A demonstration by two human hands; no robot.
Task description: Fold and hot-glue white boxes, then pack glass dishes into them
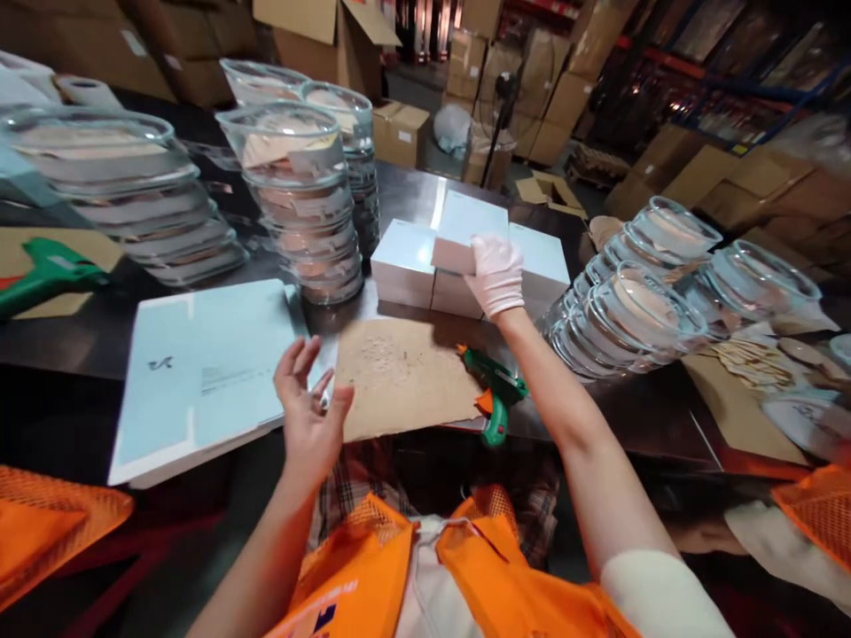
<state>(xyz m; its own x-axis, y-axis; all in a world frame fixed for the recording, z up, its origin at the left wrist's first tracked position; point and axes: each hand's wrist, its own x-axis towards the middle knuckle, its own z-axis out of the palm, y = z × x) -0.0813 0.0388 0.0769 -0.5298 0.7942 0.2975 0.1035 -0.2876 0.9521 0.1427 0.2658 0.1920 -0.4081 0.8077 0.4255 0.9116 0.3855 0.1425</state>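
Note:
My right hand (497, 273), in a white glove, is closed on the front of a small white box (473, 220) that sits on top of other white boxes (403, 250) at the back of the table. My bare left hand (309, 399) is raised with fingers curved and apart, holding nothing. It is beside the right edge of a large flat white box (206, 368) with a small dark logo. Between my hands lies a worn cardboard sheet (405, 377), and a green glue gun (497, 390) with an orange trigger rests at its right edge.
Stacked glass containers (296, 168) stand left of the white boxes, with more glass stacks (631, 310) to the right. Another green glue gun (50, 275) lies far left. Orange vests of other people show at both sides. A fan (503, 93) and cartons stand beyond the table.

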